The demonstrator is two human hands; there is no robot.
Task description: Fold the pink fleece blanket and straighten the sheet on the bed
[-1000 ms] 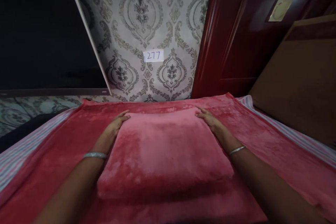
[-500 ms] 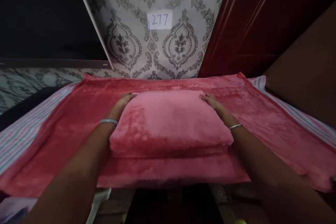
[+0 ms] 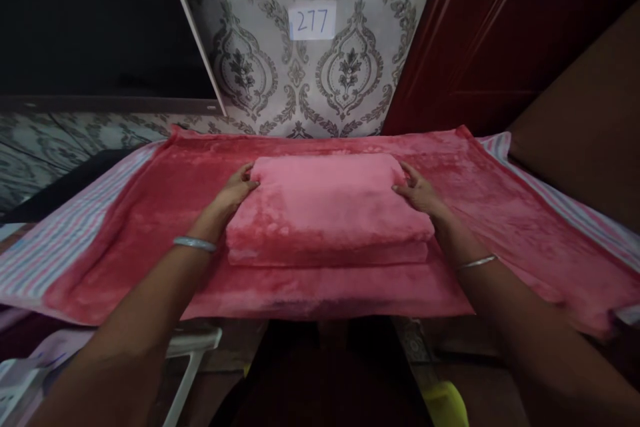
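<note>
A folded pink fleece blanket [image 3: 325,203] lies in a thick stack on a wider spread layer of the same red-pink fleece [image 3: 150,213]. My left hand [image 3: 233,192] grips the stack's left side, fingers curled onto its top edge. My right hand [image 3: 419,191] grips the right side the same way. Each wrist wears a thin silver bangle.
A striped sheet [image 3: 60,240] shows under the fleece at both sides. Behind are patterned wallpaper with a paper label "277" [image 3: 312,20], a dark screen [image 3: 90,20] on the left, a red-brown door [image 3: 480,33] and a brown board [image 3: 585,127] on the right. A white plastic frame [image 3: 190,353] is below.
The view has pulled back and down, so the surface's front edge and the floor now show. Both hands slid from the stack's far corners to grip its sides.
</note>
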